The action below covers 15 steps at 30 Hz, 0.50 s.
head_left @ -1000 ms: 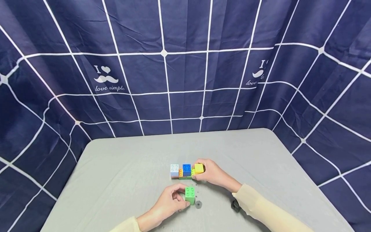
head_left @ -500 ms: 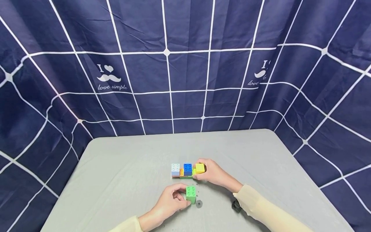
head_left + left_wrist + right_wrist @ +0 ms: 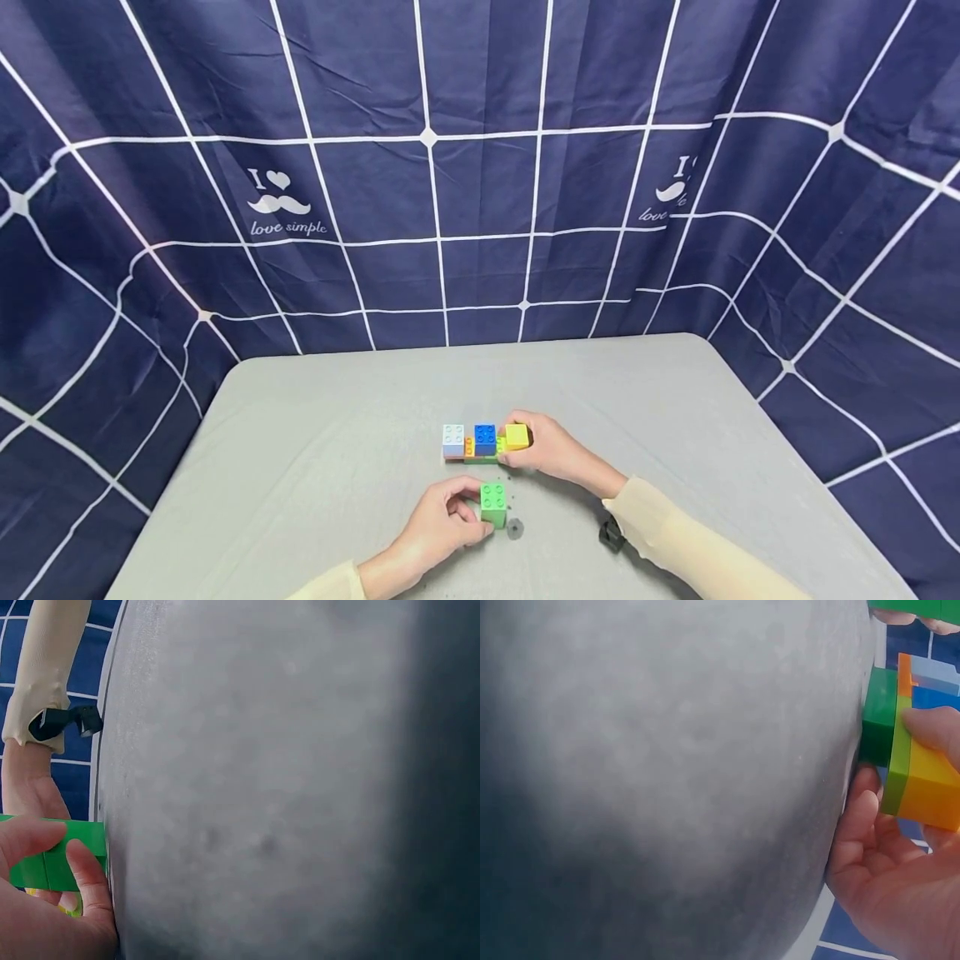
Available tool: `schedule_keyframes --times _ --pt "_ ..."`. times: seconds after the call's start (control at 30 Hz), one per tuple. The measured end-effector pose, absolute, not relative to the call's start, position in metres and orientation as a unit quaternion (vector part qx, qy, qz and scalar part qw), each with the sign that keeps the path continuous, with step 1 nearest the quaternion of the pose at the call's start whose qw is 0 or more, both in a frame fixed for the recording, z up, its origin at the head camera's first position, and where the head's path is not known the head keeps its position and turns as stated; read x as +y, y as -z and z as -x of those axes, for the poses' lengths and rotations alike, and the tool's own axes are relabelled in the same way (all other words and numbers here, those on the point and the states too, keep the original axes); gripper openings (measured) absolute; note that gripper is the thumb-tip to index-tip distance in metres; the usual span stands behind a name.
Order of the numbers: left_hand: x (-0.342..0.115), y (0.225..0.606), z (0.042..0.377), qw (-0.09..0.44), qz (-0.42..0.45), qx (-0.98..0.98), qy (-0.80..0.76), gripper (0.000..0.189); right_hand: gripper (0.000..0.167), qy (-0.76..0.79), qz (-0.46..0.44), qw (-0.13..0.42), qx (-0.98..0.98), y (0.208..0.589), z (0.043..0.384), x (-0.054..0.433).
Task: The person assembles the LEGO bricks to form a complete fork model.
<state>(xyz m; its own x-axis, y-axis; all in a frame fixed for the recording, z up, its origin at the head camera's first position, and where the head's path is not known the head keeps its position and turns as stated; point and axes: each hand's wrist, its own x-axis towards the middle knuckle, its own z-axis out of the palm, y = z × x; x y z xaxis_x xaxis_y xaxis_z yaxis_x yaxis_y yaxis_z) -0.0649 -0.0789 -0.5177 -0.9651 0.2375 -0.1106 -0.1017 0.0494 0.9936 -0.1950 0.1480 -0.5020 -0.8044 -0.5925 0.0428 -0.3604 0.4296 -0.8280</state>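
My left hand (image 3: 435, 521) pinches a green toy building brick (image 3: 492, 504) near the table's front, studs up. A seam crosses this green brick (image 3: 86, 836) in the left wrist view, so it may be two stacked. Farther back, my right hand (image 3: 553, 448) grips the yellow brick (image 3: 517, 437) at the right end of a joined brick row. The row also bears a dark blue brick (image 3: 485, 439) and a light blue brick (image 3: 453, 439). Under them the right wrist view shows a lime-green layer (image 3: 898, 765), an orange piece (image 3: 904, 671) and a dark green brick (image 3: 880, 712).
The grey table (image 3: 337, 433) has a dark round spot (image 3: 514, 528) beside the green brick. A small black device (image 3: 611, 533) sits at the right sleeve. A navy curtain (image 3: 480, 183) with white lines encloses the back and sides.
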Motion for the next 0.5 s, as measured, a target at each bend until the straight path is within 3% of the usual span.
schedule_keyframes --times 0.5 --pt "-0.097 0.517 0.058 0.150 -0.041 0.725 -0.671 0.052 0.030 0.452 0.285 0.140 0.834 0.504 0.196 0.150"
